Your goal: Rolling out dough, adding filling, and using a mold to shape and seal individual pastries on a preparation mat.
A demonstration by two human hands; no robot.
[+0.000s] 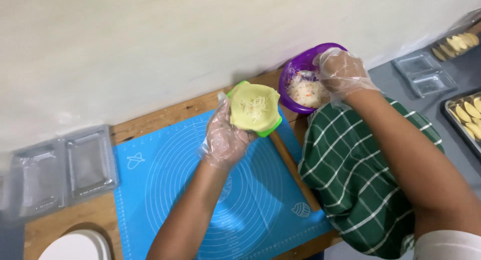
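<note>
Over the blue mat (165, 190), the gloved left hand (225, 137) grips a green mould (254, 109) lined with dough, while the gloved right hand (343, 72), fingers curled, reaches into the purple bowl (295, 69) of filling at far right.

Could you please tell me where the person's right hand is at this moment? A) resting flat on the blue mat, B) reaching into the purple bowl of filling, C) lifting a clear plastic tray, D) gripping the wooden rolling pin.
B: the gloved right hand is at the purple bowl, fingers down in the white filling, while the left hand holds the green mould.
</note>
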